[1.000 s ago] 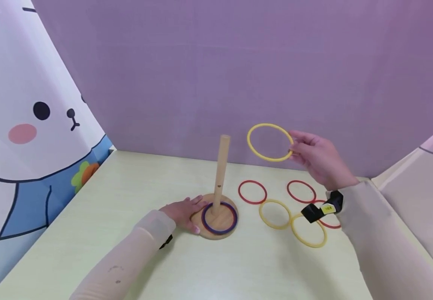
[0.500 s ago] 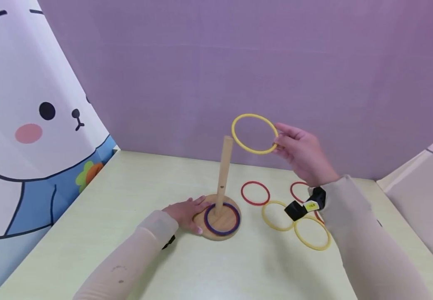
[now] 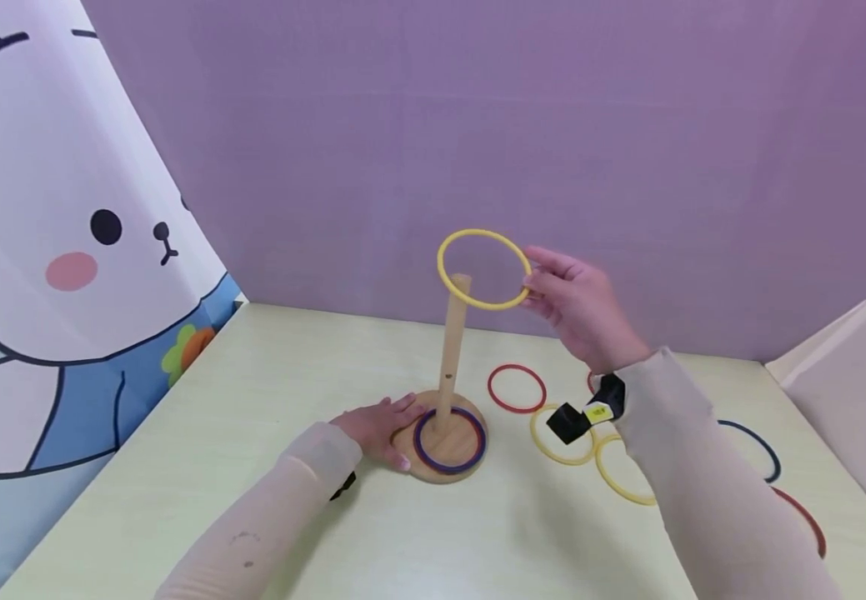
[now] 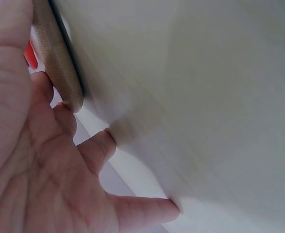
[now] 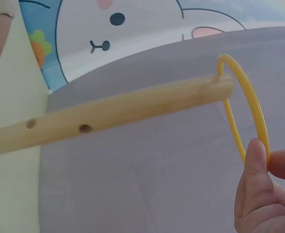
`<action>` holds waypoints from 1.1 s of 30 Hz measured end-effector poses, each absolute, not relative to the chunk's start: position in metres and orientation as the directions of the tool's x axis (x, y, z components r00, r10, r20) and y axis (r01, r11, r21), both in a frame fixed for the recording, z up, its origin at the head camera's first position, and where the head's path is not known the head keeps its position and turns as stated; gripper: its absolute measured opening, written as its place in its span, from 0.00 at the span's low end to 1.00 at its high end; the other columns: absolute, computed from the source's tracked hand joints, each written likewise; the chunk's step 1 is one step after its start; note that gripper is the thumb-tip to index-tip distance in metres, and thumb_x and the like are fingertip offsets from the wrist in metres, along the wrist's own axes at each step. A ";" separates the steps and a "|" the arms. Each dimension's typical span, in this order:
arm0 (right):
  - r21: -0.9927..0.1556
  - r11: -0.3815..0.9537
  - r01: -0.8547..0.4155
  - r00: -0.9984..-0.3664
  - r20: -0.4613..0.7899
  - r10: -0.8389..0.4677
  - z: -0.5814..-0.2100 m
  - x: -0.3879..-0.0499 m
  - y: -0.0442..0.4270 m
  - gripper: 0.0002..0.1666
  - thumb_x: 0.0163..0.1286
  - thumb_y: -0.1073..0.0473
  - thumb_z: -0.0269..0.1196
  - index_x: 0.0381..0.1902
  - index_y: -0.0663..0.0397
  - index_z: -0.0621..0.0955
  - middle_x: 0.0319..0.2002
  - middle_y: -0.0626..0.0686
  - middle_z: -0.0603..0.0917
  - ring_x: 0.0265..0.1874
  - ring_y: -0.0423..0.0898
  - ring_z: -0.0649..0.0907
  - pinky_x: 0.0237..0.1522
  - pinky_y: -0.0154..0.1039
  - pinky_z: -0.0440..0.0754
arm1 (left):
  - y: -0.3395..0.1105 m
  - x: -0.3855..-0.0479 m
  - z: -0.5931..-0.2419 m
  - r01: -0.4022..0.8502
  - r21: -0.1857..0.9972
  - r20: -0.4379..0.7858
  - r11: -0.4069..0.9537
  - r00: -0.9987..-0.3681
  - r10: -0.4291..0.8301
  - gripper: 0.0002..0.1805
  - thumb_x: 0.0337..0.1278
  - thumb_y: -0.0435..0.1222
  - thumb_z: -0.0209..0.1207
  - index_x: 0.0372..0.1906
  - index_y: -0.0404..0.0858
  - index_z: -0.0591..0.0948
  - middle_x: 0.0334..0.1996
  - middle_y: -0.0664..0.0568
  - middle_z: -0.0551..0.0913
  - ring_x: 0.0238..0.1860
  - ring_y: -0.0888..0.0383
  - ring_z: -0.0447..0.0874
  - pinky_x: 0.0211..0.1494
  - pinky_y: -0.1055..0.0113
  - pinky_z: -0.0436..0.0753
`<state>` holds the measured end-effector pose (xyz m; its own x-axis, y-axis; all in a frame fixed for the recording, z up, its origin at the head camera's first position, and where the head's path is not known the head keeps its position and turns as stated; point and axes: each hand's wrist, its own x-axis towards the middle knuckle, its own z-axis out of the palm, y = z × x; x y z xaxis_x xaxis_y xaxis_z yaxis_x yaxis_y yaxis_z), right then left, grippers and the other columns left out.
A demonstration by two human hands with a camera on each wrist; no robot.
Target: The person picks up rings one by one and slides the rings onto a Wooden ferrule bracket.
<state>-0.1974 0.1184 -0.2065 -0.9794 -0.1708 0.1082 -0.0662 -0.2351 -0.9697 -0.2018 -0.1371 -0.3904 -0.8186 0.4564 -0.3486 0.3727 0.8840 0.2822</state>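
Observation:
In the head view my right hand (image 3: 575, 304) pinches a yellow ring (image 3: 478, 232) by its right side, thumb against fingers. The ring is level with the top of an upright wooden post (image 3: 453, 342); its near edge crosses in front of the tip. The right wrist view shows the ring (image 5: 251, 97) overlapping the post's end; I cannot tell whether it encircles it. My left hand (image 3: 380, 429) rests, fingers spread, on the left edge of the round wooden base (image 3: 425, 468). A dark blue ring (image 3: 483, 442) lies around the post's foot, over a red ring mostly hidden beneath.
On the pale table (image 3: 252, 392) right of the post lie a red ring (image 3: 517, 367), two yellow rings, a blue ring (image 3: 761, 442) and another red ring (image 3: 809, 518). My right forearm partly covers some rings. A purple backdrop (image 3: 402, 167) stands behind the table.
My right hand has carried the yellow ring left, from beside the post to over its tip. My left hand stays on the base. The head view has shifted slightly.

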 end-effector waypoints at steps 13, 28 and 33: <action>-0.985 -0.170 -0.011 -0.980 0.044 -0.194 -0.216 -0.196 0.108 0.28 0.69 0.75 0.51 0.67 0.72 0.64 0.28 0.48 0.80 0.25 0.38 0.81 0.35 0.28 0.81 | -0.137 -0.201 -0.388 0.368 0.281 -0.362 0.886 -0.814 0.453 0.48 0.48 0.50 0.69 0.75 0.53 0.58 0.76 0.56 0.49 0.73 0.41 0.49 0.56 0.29 0.64; -0.985 -0.157 0.077 -0.967 -0.035 -0.251 -0.229 -0.197 0.108 0.28 0.70 0.74 0.50 0.67 0.73 0.62 0.28 0.48 0.80 0.23 0.38 0.81 0.33 0.26 0.81 | -0.136 -0.202 -0.390 0.359 0.267 -0.370 0.895 -0.819 0.439 0.49 0.49 0.52 0.68 0.75 0.54 0.57 0.76 0.57 0.48 0.73 0.42 0.50 0.56 0.28 0.63; -0.987 -0.141 0.081 -0.966 -0.043 -0.255 -0.237 -0.197 0.108 0.28 0.70 0.74 0.50 0.68 0.72 0.63 0.29 0.49 0.79 0.25 0.38 0.80 0.33 0.26 0.81 | -0.137 -0.203 -0.391 0.361 0.275 -0.365 0.891 -0.818 0.444 0.49 0.48 0.52 0.69 0.75 0.54 0.57 0.76 0.57 0.49 0.73 0.42 0.50 0.56 0.28 0.63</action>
<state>-0.1970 0.1076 -0.2368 -0.9659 -0.2554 -0.0432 0.0813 -0.1407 -0.9867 -0.2030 -0.1374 -0.3908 -0.8181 0.4443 -0.3652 0.3613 0.8911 0.2746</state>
